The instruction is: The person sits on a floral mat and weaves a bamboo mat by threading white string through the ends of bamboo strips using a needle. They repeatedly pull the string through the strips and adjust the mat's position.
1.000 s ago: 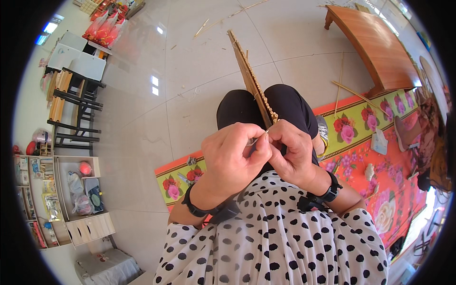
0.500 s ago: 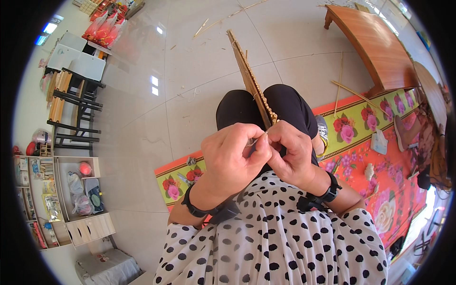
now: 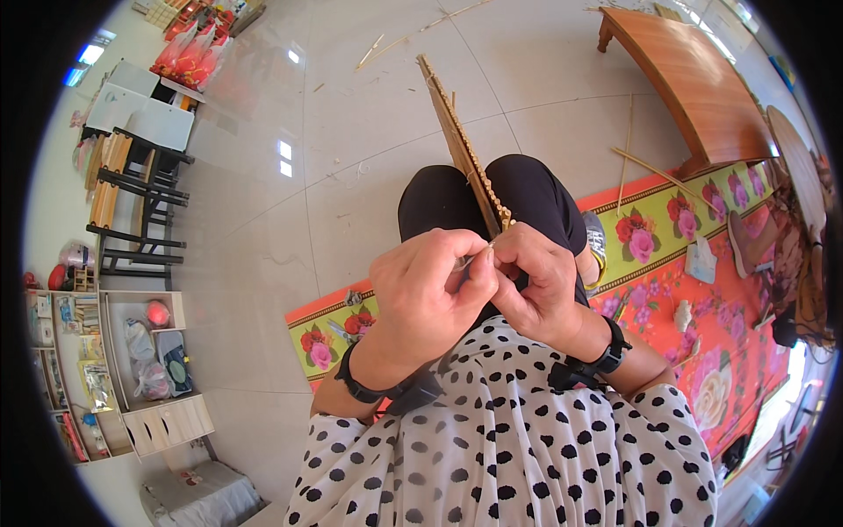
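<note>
A panel of thin straw-coloured stalks (image 3: 464, 149), lined up side by side, stands on edge between my knees and reaches away from me. Both hands meet at its near end, above my lap. My left hand (image 3: 432, 283) is closed in a pinch, with a thin pale string (image 3: 464, 262) showing between thumb and forefinger. My right hand (image 3: 537, 274) is pinched too, its fingertips against those of the left at the same spot. What the right fingertips grip is mostly hidden, though it seems to be the same string.
A red floral mat (image 3: 650, 299) lies beneath me to the right, with white tissue (image 3: 701, 262) on it. Loose stalks (image 3: 654, 172) cross near a low wooden table (image 3: 685, 83). Stacked stools (image 3: 140, 202) and a shelf unit (image 3: 162, 351) stand at left. A person's foot (image 3: 745, 246) rests at far right.
Almost nothing differs. My hands stay pinched together at the panel's near end, with only a very slight shift of the fingers.
</note>
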{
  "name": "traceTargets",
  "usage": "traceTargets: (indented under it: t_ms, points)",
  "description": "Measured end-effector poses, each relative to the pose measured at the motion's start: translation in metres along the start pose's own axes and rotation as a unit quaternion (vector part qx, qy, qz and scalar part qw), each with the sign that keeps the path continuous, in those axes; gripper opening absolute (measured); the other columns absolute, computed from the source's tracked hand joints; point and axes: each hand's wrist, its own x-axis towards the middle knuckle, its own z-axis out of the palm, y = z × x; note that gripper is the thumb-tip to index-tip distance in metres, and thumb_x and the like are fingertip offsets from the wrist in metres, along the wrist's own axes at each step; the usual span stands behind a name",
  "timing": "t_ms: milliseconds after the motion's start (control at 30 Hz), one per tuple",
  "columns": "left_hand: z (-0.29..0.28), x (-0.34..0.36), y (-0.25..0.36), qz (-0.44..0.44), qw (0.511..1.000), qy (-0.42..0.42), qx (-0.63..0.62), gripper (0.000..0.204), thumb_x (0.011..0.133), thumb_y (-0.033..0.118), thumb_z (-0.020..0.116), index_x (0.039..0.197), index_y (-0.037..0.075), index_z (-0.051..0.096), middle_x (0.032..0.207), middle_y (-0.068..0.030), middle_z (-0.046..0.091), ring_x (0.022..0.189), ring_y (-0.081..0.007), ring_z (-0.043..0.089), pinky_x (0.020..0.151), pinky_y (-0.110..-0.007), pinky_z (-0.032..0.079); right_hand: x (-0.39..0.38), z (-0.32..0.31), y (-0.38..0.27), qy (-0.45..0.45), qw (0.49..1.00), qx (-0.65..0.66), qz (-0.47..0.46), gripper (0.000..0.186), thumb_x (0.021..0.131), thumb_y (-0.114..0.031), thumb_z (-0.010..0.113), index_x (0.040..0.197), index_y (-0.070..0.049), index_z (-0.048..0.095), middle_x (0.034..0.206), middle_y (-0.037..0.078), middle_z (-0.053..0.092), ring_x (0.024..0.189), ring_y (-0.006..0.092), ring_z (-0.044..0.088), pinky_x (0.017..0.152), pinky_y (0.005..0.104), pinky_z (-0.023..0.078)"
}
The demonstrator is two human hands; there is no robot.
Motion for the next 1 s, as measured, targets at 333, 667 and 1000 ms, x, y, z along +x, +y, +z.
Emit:
traceTargets:
  t_ms: [333, 667, 1000]
  points:
    - [-0.0023, -0.0014, 0.0022, -0.057, 0.996, -0.016, -0.071, 0.012, 0.081, -0.004, 0.073, 0.088, 0.001, 0.063, 0.072, -0.0075, 0.067, 0.056, -0.0152, 0.066, 0.052, -0.024, 0.053, 0.0002, -0.0005, -0.0024, -0.006, 1.0, -0.001, 0.008, 0.011, 0.079, 0.002, 0.071, 0.084, -0.001, 0.062, 0.073, 0.007, 0.058, 0.059, 0.0192, 0.058, 0.052, 0.029, 0.046]
    - [-0.0086, 0.0003, 0.0034, -0.121, 0.979, -0.052, -0.154, 0.006, 0.088, -0.001, 0.07, 0.09, -0.001, 0.064, 0.073, -0.0031, 0.067, 0.06, -0.0052, 0.059, 0.054, -0.02, 0.046, 0.0014, -0.0012, -0.0024, -0.01, 1.0, -0.008, -0.001, 0.011, 0.078, 0.003, 0.07, 0.084, -0.001, 0.062, 0.074, 0.008, 0.059, 0.061, 0.0222, 0.059, 0.053, 0.0304, 0.047]
    - [-0.0065, -0.0017, 0.0029, -0.149, 0.973, -0.049, -0.169, 0.005, 0.088, 0.0, 0.069, 0.088, 0.0, 0.065, 0.068, 0.0029, 0.059, 0.058, -0.0009, 0.044, 0.05, -0.019, 0.032, 0.0016, -0.0018, -0.0047, -0.02, 1.0, -0.015, -0.001, 0.011, 0.079, 0.003, 0.07, 0.085, -0.001, 0.062, 0.076, 0.009, 0.059, 0.06, 0.0225, 0.059, 0.052, 0.0305, 0.048]
